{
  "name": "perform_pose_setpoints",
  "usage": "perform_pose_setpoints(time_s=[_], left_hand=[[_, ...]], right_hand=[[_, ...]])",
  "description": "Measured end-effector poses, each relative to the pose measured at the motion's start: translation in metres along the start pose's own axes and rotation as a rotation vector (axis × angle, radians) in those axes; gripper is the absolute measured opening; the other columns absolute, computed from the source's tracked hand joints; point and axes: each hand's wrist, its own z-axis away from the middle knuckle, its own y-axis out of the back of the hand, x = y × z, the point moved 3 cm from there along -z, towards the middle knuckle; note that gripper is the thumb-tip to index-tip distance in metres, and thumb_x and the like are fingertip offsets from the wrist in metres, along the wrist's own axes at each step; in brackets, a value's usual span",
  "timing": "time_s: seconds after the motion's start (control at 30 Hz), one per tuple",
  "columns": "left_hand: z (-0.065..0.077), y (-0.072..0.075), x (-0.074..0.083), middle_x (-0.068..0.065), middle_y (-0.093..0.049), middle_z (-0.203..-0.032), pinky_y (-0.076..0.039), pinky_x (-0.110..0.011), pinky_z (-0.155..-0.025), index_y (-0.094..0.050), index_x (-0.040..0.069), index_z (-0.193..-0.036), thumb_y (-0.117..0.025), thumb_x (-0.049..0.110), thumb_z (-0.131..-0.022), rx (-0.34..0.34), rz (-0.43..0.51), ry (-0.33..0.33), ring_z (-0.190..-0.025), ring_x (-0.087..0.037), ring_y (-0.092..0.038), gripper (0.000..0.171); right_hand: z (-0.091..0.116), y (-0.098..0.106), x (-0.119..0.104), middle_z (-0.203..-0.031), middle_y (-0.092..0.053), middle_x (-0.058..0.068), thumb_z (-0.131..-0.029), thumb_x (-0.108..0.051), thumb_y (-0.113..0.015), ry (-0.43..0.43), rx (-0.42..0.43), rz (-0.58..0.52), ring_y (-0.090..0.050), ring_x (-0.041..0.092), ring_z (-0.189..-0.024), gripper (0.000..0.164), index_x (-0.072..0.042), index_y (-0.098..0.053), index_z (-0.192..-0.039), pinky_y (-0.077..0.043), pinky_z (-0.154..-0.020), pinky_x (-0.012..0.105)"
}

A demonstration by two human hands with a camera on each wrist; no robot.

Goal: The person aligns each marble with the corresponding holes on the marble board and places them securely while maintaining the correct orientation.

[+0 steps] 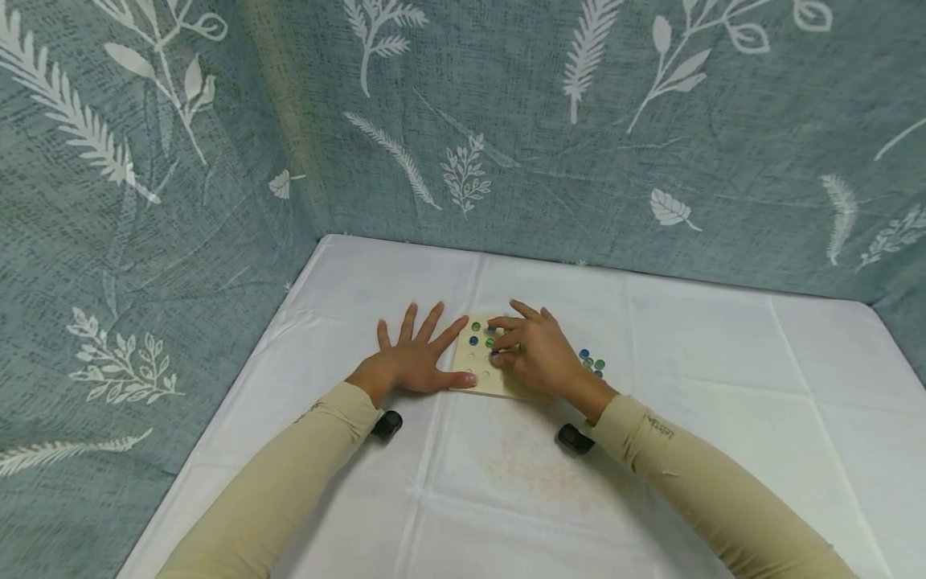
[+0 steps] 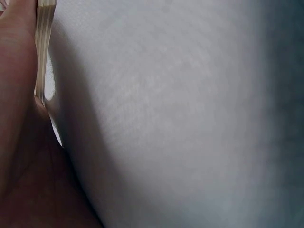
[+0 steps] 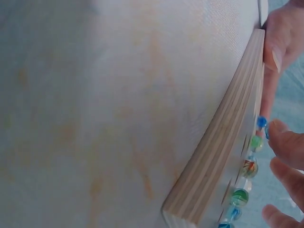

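A pale wooden board (image 1: 510, 388) with rows of round hollows lies on the table. Glass marbles, among them a green marble (image 1: 475, 326) and a blue marble (image 1: 473, 341), sit in its far rows. My left hand (image 1: 414, 366) is spread at the board's left side, the thumb pressing its near left corner and the index finger reaching along the edge. Over the board, my right hand (image 1: 542, 354) pinches a blue marble (image 1: 494, 354) between thumb and finger. The right wrist view catches those fingers (image 3: 287, 145) beside a line of marbles above the layered board edge (image 3: 223, 133).
Several loose green and blue marbles (image 1: 600, 364) lie close together right of the board, near the right wrist. A white cloth (image 1: 709, 450) covers the table. Blue-green leaf-patterned curtains (image 1: 521, 161) stand behind and to the left. Black devices (image 1: 575, 439) show beneath both wrists.
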Motion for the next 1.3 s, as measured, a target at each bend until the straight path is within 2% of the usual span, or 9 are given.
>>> perform_pose_setpoints(time_s=[0.23,0.67,0.87,1.03,1.3], left_hand=[[0.001,0.000,0.000,0.004,0.027,-0.174,0.016,-0.078,-0.118,0.005,0.048,-0.165,-0.050,0.087,-0.088,-0.012,-0.004,0.008,-0.158,-0.037,0.033,0.103],[0.002,0.000,0.001,0.003,0.026,-0.174,0.017,-0.078,-0.118,0.003,0.048,-0.166,-0.049,0.089,-0.086,-0.004,0.016,-0.005,-0.158,-0.038,0.032,0.103],[-0.003,-0.001,-0.002,0.005,0.028,-0.174,0.017,-0.079,-0.117,0.004,0.049,-0.165,-0.051,0.087,-0.087,0.001,0.011,-0.010,-0.157,-0.038,0.034,0.103],[-0.005,-0.003,-0.004,0.006,0.028,-0.173,0.015,-0.079,-0.118,0.005,0.050,-0.164,-0.049,0.091,-0.084,0.010,-0.003,-0.013,-0.158,-0.037,0.033,0.105],[-0.003,-0.002,-0.001,0.006,0.027,-0.174,0.016,-0.079,-0.117,0.005,0.050,-0.164,-0.049,0.090,-0.085,0.002,0.005,-0.009,-0.159,-0.037,0.032,0.104]], right_hand=[[-0.005,-0.002,-0.002,-0.145,-0.067,0.005,-0.090,-0.022,-0.082,-0.003,-0.012,0.018,-0.040,0.041,-0.153,0.017,-0.013,-0.085,-0.105,-0.030,-0.117,0.077],[-0.009,-0.005,-0.004,-0.143,-0.068,0.007,-0.091,-0.020,-0.081,0.014,-0.006,0.005,-0.041,0.043,-0.153,0.013,-0.013,-0.085,-0.101,-0.029,-0.116,0.078],[-0.011,-0.005,-0.003,-0.144,-0.067,0.007,-0.092,-0.021,-0.080,0.010,-0.010,0.014,-0.041,0.042,-0.153,0.014,-0.014,-0.085,-0.102,-0.029,-0.117,0.077],[-0.011,-0.005,-0.003,-0.145,-0.067,0.006,-0.091,-0.021,-0.080,-0.002,-0.015,0.007,-0.040,0.041,-0.154,0.014,-0.014,-0.085,-0.102,-0.028,-0.117,0.078],[-0.011,-0.008,-0.001,-0.145,-0.067,0.007,-0.092,-0.019,-0.080,-0.009,-0.023,-0.007,-0.039,0.041,-0.154,0.013,-0.013,-0.085,-0.102,-0.028,-0.117,0.078]])
